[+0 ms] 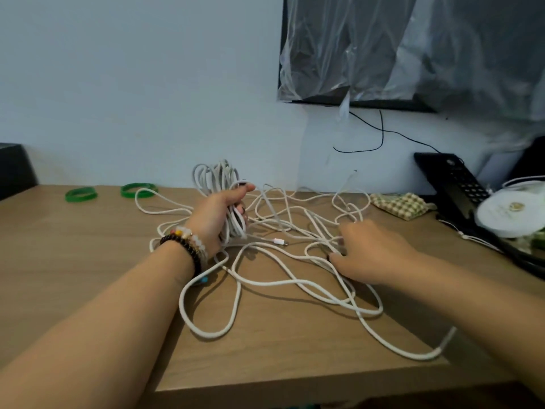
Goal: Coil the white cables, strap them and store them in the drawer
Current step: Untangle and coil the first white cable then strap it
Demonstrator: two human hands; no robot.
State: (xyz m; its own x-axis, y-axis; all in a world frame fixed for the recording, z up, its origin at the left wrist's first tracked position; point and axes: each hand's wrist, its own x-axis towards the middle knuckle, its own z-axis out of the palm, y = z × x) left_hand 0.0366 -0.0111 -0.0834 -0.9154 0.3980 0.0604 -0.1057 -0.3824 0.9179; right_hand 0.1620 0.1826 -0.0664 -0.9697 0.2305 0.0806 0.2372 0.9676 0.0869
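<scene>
My left hand [219,215] is shut on a coil of white cable [216,177] that stands upright above the wooden desk [88,261]. Loose white cable [265,278] sprawls in tangled loops across the middle of the desk, with a small white plug [279,241] lying among them. My right hand [371,252] rests palm down on the loose loops at the right, blurred, its fingers curled at a strand. Whether it grips the strand I cannot tell. Two green bands [81,194] [138,189] lie at the back left. No drawer is visible.
A black desk phone [455,181] and a round white lid [513,212] stand at the right, beside a checked cloth [402,203]. A plastic-covered dark screen [383,48] hangs on the wall. A dark box [13,169] sits at the far left. The desk's front edge [295,385] is close.
</scene>
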